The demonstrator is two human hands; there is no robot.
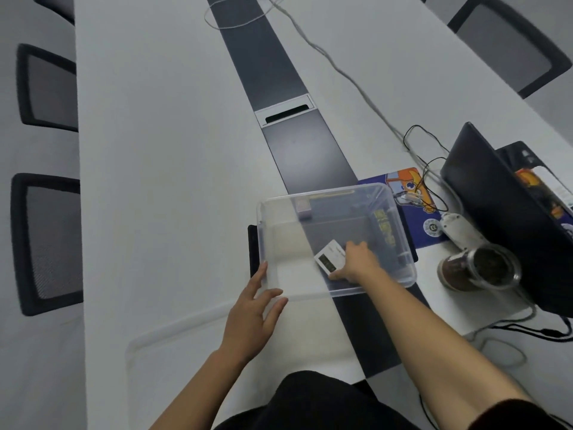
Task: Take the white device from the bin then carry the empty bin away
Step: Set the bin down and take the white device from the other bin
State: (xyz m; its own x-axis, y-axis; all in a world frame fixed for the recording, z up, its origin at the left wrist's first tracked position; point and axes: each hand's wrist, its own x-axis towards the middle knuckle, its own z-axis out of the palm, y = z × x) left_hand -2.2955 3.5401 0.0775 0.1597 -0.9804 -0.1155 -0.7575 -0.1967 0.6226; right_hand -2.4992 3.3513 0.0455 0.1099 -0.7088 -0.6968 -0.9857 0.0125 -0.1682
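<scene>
A clear plastic bin (400, 231) stands on the white table, straddling its dark centre strip. Inside, near the front right, lies a small white device (329, 255) with a dark display. My right hand (356, 263) reaches over the bin's near rim and its fingers close around the device, which rests tilted against the bin's floor. My left hand (252, 318) is open, fingers spread, touching the bin's near left corner from outside.
A clear lid (173, 346) lies flat on the table in front of me. To the right are a laptop (502, 212), a glass jar of brown contents (477, 268), a blue mouse pad (424, 225), a white handheld object (459, 231) and cables. Chairs line both sides.
</scene>
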